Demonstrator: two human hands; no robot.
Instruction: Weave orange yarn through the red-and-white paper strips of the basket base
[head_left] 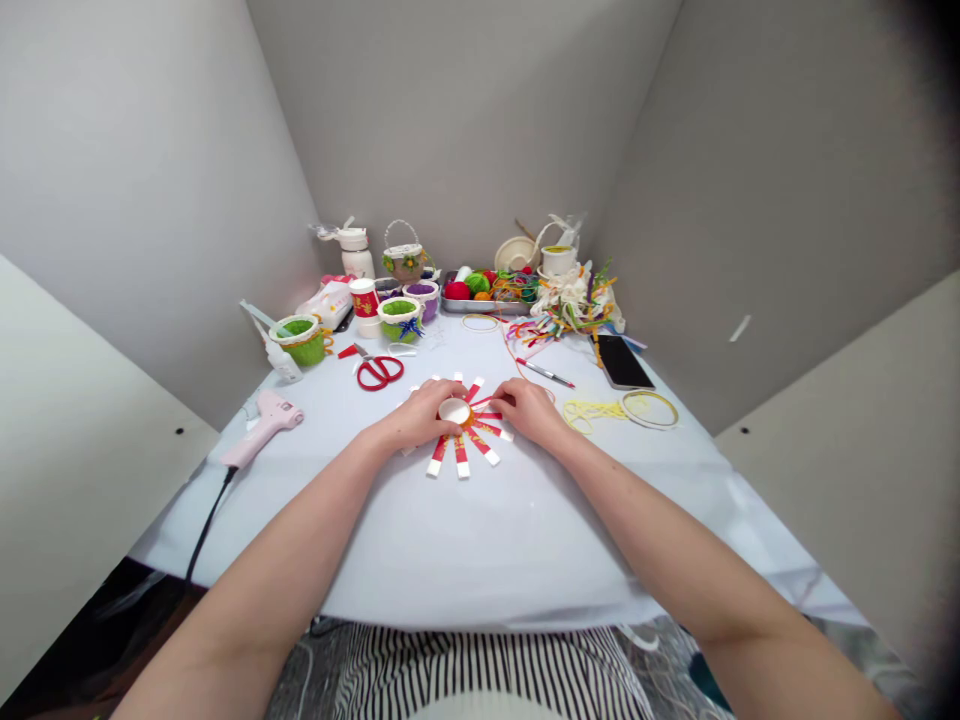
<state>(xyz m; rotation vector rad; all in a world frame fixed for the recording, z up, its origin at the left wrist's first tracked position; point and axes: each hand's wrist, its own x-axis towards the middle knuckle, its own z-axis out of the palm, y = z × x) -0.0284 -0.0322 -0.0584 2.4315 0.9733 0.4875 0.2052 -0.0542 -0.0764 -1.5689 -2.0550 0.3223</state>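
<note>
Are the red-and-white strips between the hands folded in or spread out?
Spread out: the strips fan outward around the round white center; the left hand hides some.

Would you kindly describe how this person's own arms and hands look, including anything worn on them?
The left hand and right hand are ungloved, and both forearms are bare, with no sleeve, watch or bracelet showing. Below, the lap clothing has narrow black and white stripes.

Past the left hand, red-handled metal scissors block the way. Past the right hand, a thin red-tipped pen does. Nearer the lap than both hands, the white tablecloth has room.
</note>
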